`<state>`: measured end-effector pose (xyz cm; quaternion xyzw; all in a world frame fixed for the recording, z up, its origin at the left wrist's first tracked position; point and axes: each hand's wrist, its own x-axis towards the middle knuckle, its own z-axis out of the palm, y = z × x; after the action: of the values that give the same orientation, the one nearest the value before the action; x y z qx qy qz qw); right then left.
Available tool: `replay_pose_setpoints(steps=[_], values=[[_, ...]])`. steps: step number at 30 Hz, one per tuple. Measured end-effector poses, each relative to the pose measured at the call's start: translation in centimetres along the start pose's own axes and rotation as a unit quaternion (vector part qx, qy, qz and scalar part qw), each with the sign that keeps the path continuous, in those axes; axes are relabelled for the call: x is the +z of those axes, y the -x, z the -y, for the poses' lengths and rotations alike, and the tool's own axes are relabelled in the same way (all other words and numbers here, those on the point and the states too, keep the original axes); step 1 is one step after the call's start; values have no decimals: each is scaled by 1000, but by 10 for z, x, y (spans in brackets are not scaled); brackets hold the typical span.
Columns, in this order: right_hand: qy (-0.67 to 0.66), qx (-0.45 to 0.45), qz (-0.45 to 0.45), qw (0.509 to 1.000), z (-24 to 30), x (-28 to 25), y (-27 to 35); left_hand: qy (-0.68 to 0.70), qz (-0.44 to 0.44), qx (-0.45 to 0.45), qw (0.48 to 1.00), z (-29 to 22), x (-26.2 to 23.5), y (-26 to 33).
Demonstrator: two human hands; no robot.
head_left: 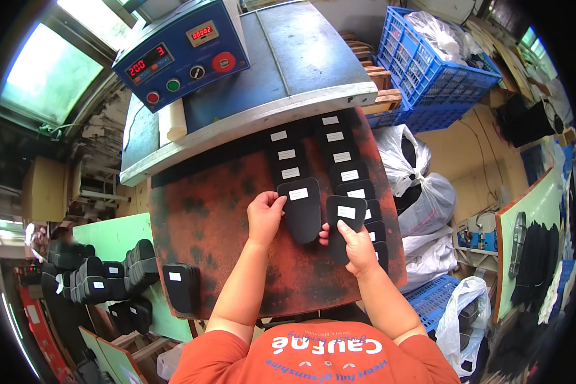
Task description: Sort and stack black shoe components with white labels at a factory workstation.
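My left hand [264,216] grips the left edge of a black insole piece with a small white label [301,211], lying on the worn red press bed [224,217]. My right hand [357,246] holds a second black labelled piece [344,221] just to its right, thumb near the label. Two rows of several black labelled pieces run back on the bed, one row [287,157] behind the left piece, the other [345,160] along the right side, overlapping each other.
The blue press head with a control panel [182,54] of lit displays and buttons overhangs the bed's far side. A stack of black pieces [180,287] sits on a green table [118,238] at left, with more stacks [99,275]. Blue crates [432,61] and white bags [422,198] stand at right.
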<state>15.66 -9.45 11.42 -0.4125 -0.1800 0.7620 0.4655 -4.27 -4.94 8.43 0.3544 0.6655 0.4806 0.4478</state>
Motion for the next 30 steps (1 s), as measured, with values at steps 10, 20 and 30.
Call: replay_pose_setpoints(steps=[10, 20, 30], values=[[8, 90, 68, 994, -4, 12, 8, 71, 113, -20, 991, -10, 10, 55], [503, -247, -8, 828, -11, 29, 40, -131, -28, 131, 982, 39, -6, 34], [514, -258, 57, 816, -35, 43, 60, -501, -266, 145, 811, -3, -228, 106]])
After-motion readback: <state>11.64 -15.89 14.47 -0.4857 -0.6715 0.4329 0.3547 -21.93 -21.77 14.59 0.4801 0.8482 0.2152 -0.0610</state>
